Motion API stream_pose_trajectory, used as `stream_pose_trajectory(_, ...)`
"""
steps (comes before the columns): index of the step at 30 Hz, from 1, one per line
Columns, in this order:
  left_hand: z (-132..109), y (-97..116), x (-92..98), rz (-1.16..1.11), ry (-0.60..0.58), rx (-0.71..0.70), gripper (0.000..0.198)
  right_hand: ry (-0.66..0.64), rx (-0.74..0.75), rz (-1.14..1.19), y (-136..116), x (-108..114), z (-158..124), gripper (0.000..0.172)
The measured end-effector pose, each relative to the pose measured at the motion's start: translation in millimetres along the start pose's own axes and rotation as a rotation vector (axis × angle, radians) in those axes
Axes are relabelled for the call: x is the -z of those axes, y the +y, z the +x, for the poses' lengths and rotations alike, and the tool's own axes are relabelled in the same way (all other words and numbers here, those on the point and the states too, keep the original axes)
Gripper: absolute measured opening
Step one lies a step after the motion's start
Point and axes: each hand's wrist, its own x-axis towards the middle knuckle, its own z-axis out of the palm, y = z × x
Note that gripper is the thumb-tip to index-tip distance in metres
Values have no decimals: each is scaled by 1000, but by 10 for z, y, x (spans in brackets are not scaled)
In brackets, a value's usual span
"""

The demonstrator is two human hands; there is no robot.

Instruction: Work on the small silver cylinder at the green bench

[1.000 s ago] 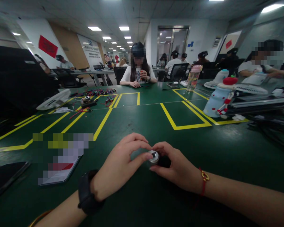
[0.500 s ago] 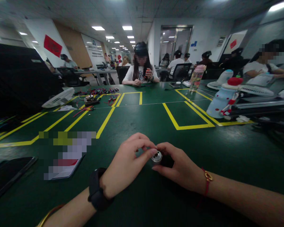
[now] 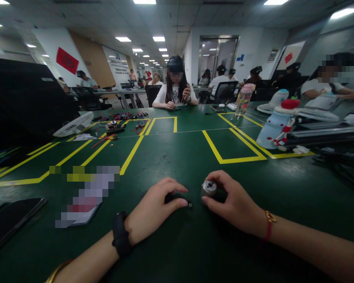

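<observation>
Cylinder of silvery metal (image 3: 209,190), perhaps a small motor body, sits in your right hand (image 3: 236,202), clamped between thumb and curled forefinger, with its pale, holed end face turned up towards you. Your left hand (image 3: 153,204) is well apart from the right one, palm down, its thumb and forefinger parted; just beyond that thumb's tip is a tiny black ring-shaped piece (image 3: 190,205) with a light centre. Whether the thumb touches the piece, or the piece rests on the table (image 3: 165,157), cannot be told. Your best handling here, as I judge it, is a firm, level right grip on the cylinder's sides, keeping fingertips off that end face, and a light left pinch for the piece, since something so small and round could roll away and is hard to spot against dark green. You wear a black wristband (image 3: 121,234) on the left and a red cord bracelet (image 3: 270,224) on the right. Farther left lie a phone (image 3: 20,214) and, beyond, tangled wires (image 3: 125,115); to the right stands a light-blue bottle (image 3: 268,133). Across from you sits a co-worker (image 3: 165,95) in a white shirt.
</observation>
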Motion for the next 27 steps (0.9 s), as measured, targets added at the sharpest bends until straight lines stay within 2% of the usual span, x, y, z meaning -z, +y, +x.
stream_pose_trajectory(3, -169, -175, 246, -105, 108, 161, 25, 194, -165, -135, 320, 526, -67, 51)
stream_pose_trajectory(6, -361, -473, 441, -231, 224, 356, 32, 413, -404, -450, 868, 1247, -273, 57)
stream_pose_trajectory(9, -475, -713, 496, -394, 353, 432, 34, 497, -611, -655, 1442, 1876, -556, 60)
stream_pose_trajectory(11, -492, -774, 476, -460, 399, 436, 33, 527, -685, -716, 1692, 2109, -696, 63)
stream_pose_trajectory(12, -489, -777, 460, -468, 408, 433, 33, 547, -687, -766, 1744, 2151, -731, 66)
stream_pose_trajectory(14, -476, -756, 431, -436, 407, 432, 34, 607, -575, -930, 1676, 2073, -714, 72)
stream_pose_trajectory(16, -468, -737, 412, -382, 395, 440, 35, 651, -314, -1072, 1390, 1792, -594, 75)
stream_pose_trajectory(17, -468, -738, 408, -356, 388, 447, 36, 610, -166, -1074, 1188, 1587, -508, 74)
stream_pose_trajectory(18, -469, -746, 406, -333, 379, 453, 38, 511, -34, -1004, 963, 1350, -414, 68)
stream_pose_trajectory(19, -472, -759, 406, -311, 370, 459, 39, 358, 70, -846, 733, 1091, -317, 60)
stream_pose_trajectory(20, -475, -773, 408, -292, 359, 466, 40, 130, 96, -683, 511, 823, -224, 52)
stream_pose_trajectory(21, -479, -786, 410, -275, 350, 470, 41, -31, 91, -534, 310, 560, -136, 48)
stream_pose_trajectory(22, -481, -795, 414, -264, 339, 472, 42, -135, 92, -432, 139, 317, -57, 47)
stream_pose_trajectory(24, -486, -795, 420, -254, 326, 467, 42, -257, 102, -339, -93, -55, 70, 37)
stream_pose_trajectory(25, -488, -786, 422, -253, 322, 463, 42, -282, 112, -323, -155, -163, 116, 30)
stream_pose_trajectory(27, -491, -756, 424, -249, 320, 453, 42, -283, 114, -291, -184, -187, 167, 22)
